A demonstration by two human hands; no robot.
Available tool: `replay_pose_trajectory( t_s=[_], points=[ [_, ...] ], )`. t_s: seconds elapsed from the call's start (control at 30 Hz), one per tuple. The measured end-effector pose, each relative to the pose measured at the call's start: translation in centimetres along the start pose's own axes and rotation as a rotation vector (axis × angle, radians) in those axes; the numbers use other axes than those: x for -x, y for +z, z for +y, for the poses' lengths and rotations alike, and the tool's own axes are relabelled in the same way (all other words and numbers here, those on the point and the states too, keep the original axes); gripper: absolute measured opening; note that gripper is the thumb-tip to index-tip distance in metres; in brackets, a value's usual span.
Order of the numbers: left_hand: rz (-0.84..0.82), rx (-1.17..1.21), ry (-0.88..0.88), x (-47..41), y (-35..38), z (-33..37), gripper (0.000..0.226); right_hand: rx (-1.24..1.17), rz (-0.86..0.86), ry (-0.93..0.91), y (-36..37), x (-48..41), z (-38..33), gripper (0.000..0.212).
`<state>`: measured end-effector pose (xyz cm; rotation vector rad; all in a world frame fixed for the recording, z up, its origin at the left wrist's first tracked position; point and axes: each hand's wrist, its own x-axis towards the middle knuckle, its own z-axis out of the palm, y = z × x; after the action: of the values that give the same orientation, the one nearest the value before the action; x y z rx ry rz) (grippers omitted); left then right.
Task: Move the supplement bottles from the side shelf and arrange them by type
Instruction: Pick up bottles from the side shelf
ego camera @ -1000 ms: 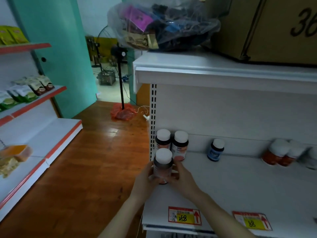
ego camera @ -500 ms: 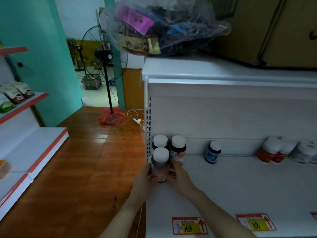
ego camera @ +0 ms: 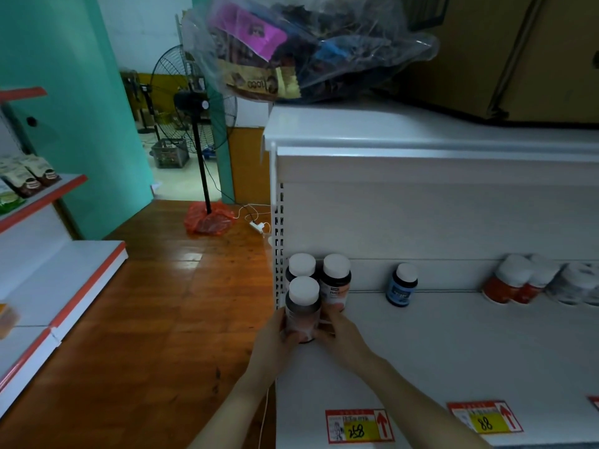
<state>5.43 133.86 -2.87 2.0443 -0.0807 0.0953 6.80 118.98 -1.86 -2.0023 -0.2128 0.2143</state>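
Cupping a dark bottle point(ego camera: 303, 307) between my left hand point(ego camera: 275, 335) and right hand point(ego camera: 340, 332), fingers closed round its sides, I hold it at the shelf's point(ego camera: 453, 351) left edge, touching two like bottles point(ego camera: 319, 273) in the back-left corner. It has a white cap and pinkish label. Sorting looks partly done: a blue bottle point(ego camera: 402, 285) and red-labelled ones point(ego camera: 515, 280) stand apart along the back.

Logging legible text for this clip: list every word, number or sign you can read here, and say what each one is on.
"258": handwritten on the yellow part of the left price tag, beside a red up arrow.
"88": handwritten on the right price tag, also with a red arrow.
Small print on both tags: too blurred.
Bottle in both hands and the blue-labelled bottle: labels unreadable.
Snack bag inside the plastic sack: lettering unclear.
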Motion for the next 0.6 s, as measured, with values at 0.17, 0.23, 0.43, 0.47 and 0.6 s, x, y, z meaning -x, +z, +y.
replay_pose_trajectory(
  t_s=[0.17,0.23,0.43,0.47,0.6],
  points=[
    [0.0,0.006,-0.014,0.1,0.0,0.4,0.038,0.042,-0.007,-0.007,0.0,0.2,0.1,0.038],
    [-0.002,0.01,-0.021,0.1,0.0,0.6,0.038,0.046,-0.006,-0.006,0.0,0.2,0.1,0.038],
    [-0.01,-0.005,-0.036,0.2,0.0,1.0,0.037,0.064,-0.013,0.003,-0.3,0.2,0.0,0.037],
    [-0.017,0.004,-0.045,0.2,0.0,1.1,0.037,0.071,-0.013,0.004,-0.3,0.1,-0.1,0.036],
    [-0.034,0.018,-0.074,0.4,-0.1,1.5,0.043,0.079,-0.012,0.024,-0.4,0.4,-0.3,0.038]
  ],
)
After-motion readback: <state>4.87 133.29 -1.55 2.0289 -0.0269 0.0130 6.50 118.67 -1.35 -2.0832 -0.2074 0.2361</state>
